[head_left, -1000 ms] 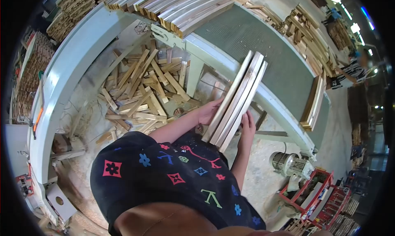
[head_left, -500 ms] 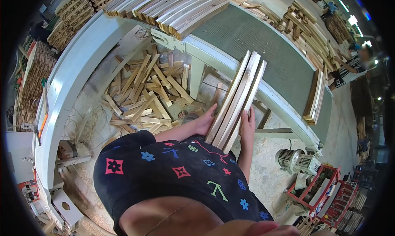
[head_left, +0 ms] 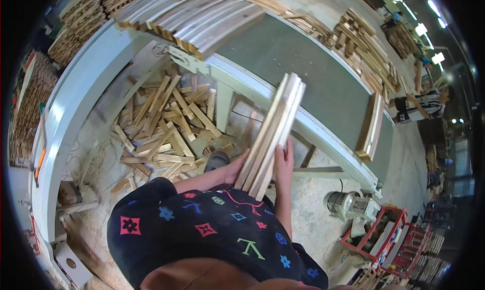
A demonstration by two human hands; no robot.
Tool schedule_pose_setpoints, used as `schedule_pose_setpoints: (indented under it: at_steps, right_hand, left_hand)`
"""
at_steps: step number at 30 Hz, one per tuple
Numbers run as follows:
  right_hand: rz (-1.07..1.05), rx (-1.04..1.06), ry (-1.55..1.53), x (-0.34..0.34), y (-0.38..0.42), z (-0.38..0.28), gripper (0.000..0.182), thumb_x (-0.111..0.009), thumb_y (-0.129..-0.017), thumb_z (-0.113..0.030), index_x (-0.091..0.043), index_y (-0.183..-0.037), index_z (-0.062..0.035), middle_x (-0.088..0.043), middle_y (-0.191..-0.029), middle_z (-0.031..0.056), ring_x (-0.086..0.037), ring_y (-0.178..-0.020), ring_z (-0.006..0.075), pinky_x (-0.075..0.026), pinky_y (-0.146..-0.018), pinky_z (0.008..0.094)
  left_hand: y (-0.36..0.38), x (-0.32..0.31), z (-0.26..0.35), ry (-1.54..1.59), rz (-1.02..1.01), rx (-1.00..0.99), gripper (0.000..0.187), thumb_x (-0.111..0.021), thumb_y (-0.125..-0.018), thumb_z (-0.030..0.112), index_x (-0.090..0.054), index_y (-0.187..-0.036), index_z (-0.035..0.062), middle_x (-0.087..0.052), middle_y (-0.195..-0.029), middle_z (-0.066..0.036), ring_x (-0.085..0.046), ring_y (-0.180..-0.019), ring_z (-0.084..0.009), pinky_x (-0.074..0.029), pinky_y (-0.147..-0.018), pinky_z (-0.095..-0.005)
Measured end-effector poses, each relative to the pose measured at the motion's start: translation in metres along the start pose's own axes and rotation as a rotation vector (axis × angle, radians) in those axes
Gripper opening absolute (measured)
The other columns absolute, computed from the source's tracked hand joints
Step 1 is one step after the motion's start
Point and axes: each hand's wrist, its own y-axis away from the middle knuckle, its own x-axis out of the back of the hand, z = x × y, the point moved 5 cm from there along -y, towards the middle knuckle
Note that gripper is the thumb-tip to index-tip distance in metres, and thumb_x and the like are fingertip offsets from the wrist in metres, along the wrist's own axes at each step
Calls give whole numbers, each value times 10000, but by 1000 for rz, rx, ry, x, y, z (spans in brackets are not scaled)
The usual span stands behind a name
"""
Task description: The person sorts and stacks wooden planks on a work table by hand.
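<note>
Between my two hands is a small bundle of wooden strips (head_left: 270, 133), long and narrow, lying side by side. My left hand (head_left: 236, 167) grips the bundle's left edge near its lower end. On the opposite side my right hand (head_left: 284, 159) presses against it, fingers along the outer strip. The lower ends are close to my dark patterned shirt (head_left: 202, 224); the upper ends reach over the edge of the green conveyor belt (head_left: 323, 77). A row of similar strips (head_left: 197, 17) lies on the belt to the left, and a few more strips (head_left: 370, 128) rest at its right end.
Loose wood offcuts (head_left: 161, 128) are heaped on the floor beneath the conveyor frame (head_left: 303, 123). A motor (head_left: 348, 205) and a red tool cart (head_left: 389, 239) stand at the right. Stacked wood (head_left: 358, 47) lies beyond the belt, where another person (head_left: 422, 105) stands.
The strips, slightly fanned apart before, are now closer together in my hands. The whole view has shifted, and the other person shows more fully at the right.
</note>
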Motion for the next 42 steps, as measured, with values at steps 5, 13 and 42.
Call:
schedule_pose_setpoints:
  at_steps: [5,13,42]
  right_hand:
    - [-284,-131,37,31,-13,-39,528,-402,-1049,-400,-474,-1438,-50,-606,-1280,101,-576,-1045,163,-472,-928,314]
    - [-201,253,91,37,21,-132,755,-384,-999,-568,-365,-1464,27,-509,-1395,193,-506,-1257,251,-315,-1107,397]
    - [747,986,1206,84,27,-131,453,-777,-746,-228,-695,-1192,-233,-523,-1405,209,-550,-1187,401,-421,-972,487]
  left_hand:
    - [32,-95,41,43,-412,0,1030,-422,-802,825,-242,-1547,136,-338,-1522,-239,-296,-1384,-521,-221,-1102,-711]
    - [38,-172,99,307,-629,-149,791,-311,-964,676,-318,-1518,111,-469,-1448,-158,-499,-1302,-303,-384,-1103,-465]
    - [17,-8,10,177,-294,-63,864,-403,-907,720,-375,-1482,75,-579,-1291,-139,-605,-1077,-229,-509,-945,-396]
